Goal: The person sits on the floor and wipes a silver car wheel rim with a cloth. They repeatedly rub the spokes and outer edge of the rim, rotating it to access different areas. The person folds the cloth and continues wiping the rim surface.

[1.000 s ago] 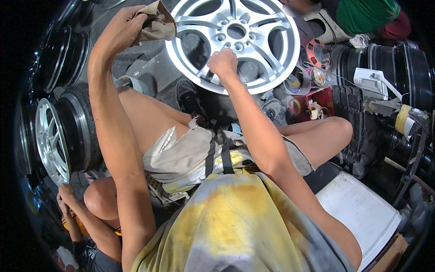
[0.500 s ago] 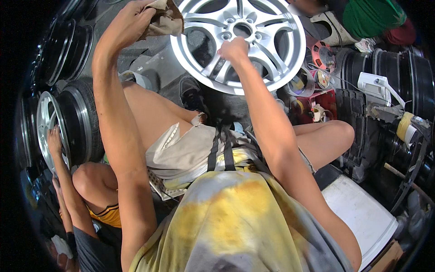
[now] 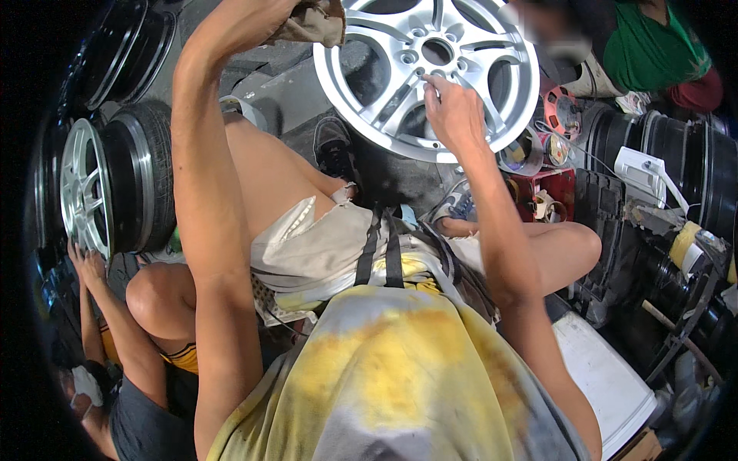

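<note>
A silver alloy wheel rim (image 3: 361, 123) with split spokes lies in front of me, its top edge cut off by the picture. My left hand (image 3: 269, 14) is closed on a crumpled brown rag (image 3: 317, 24) at the rim's left edge; part of that hand is out of the picture. Over the near spokes is my right hand (image 3: 455, 115), back up, with no object visible in it. Its index finger and thumb are apart, and the fingertips reach the area by the hub holes.
At left, a co-worker's hands (image 3: 86, 261) touch another silver rim (image 3: 84, 184) beside a tyre (image 3: 157, 180). Black rims (image 3: 673, 146) stand at right near a white plastic device (image 3: 642, 175). Another person in green (image 3: 649, 46) is beyond. A bucket (image 3: 524, 154) sits beside my rim.
My right hand has moved from the hub toward the near right spokes, its fingers now more spread. The rag stays in my left hand. The co-worker's hand has lowered along the other rim.
</note>
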### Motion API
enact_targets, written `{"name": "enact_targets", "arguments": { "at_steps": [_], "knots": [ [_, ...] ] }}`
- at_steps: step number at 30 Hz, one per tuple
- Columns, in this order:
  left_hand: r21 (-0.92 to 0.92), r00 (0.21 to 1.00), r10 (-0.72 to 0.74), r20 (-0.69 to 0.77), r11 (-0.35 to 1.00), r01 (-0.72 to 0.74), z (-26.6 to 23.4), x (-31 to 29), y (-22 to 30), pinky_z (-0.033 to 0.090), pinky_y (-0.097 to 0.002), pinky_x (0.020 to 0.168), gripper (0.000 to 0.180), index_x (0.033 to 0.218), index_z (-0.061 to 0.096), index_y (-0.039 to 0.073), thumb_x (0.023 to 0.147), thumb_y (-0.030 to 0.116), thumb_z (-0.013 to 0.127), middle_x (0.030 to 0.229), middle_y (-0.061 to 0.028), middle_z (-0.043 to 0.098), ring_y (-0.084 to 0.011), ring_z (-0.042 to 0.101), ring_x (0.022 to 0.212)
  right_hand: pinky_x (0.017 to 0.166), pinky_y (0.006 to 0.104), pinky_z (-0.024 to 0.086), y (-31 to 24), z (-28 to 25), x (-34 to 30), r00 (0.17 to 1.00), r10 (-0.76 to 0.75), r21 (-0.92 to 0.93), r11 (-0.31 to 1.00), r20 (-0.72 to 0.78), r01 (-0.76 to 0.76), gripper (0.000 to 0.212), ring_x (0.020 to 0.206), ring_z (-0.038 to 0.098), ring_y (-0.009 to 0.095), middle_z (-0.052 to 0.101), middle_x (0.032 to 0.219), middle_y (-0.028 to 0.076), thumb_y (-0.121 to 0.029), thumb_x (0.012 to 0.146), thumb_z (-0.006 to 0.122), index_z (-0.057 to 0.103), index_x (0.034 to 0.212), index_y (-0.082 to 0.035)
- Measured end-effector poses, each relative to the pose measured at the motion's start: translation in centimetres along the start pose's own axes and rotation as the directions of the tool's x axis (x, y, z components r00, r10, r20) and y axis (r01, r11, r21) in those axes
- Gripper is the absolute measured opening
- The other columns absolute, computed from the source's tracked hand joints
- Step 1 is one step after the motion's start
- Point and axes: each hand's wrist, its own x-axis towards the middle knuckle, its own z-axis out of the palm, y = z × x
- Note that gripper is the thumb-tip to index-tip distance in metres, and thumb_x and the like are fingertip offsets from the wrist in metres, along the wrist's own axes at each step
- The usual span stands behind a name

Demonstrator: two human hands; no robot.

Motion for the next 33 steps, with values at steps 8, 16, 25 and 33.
{"name": "enact_targets", "arguments": {
  "at_steps": [8,16,25,33],
  "knots": [
    [0.108,0.997,0.071,0.028,0.991,-0.074,0.3,2.0,-2.1,0.052,-0.038,0.067,0.032,0.103,0.073,-0.002,0.09,0.014,0.049,0.078,-0.017,0.071,-0.0228,0.065,0.069,0.068,0.0467,0.059,1.3,3.5,2.4,0.718,-0.295,-0.225,0.815,0.63,0.533,0.021,0.073,0.073,0.036,0.072,0.076,0.019,-0.022,0.093,0.061,0.075,0.097,-0.007],
    [0.077,0.999,0.041,0.023,0.996,-0.042,-0.6,1.1,-2.1,0.052,-0.038,0.066,0.032,0.099,0.073,-0.002,0.09,0.015,0.048,0.076,-0.0162,0.071,-0.0229,0.065,0.068,0.075,0.0476,0.059,-0.5,3.0,2.6,0.452,-0.413,0.033,0.766,0.791,0.642,0.03,0.083,0.073,0.039,0.073,0.088,0.022,-0.024,0.1,0.049,0.072,0.1,-0.004],
    [0.027,0.998,0.049,0.025,0.998,-0.049,-1.1,0.9,-2.4,0.053,-0.0378,0.066,0.033,0.101,0.074,-0.002,0.089,0.014,0.048,0.079,-0.0159,0.073,-0.0224,0.066,0.069,0.075,0.0525,0.058,0.5,4.1,2.9,0.511,-0.416,0.017,0.787,0.752,0.616,0.033,0.082,0.07,0.042,0.071,0.089,0.024,-0.03,0.102,0.049,0.069,0.098,-0.003],
    [0.064,0.999,0.04,0.036,0.997,-0.043,-0.7,1.4,-1.7,0.052,-0.0375,0.065,0.034,0.102,0.073,-0.002,0.089,0.015,0.047,0.079,-0.0151,0.073,-0.0219,0.066,0.07,0.083,0.0492,0.052,1.8,3.5,2.4,0.567,-0.47,0.318,0.881,0.677,0.351,0.037,0.085,0.069,0.036,0.071,0.09,0.022,-0.034,0.105,0.049,0.069,0.099,-0.003]
  ]
}}
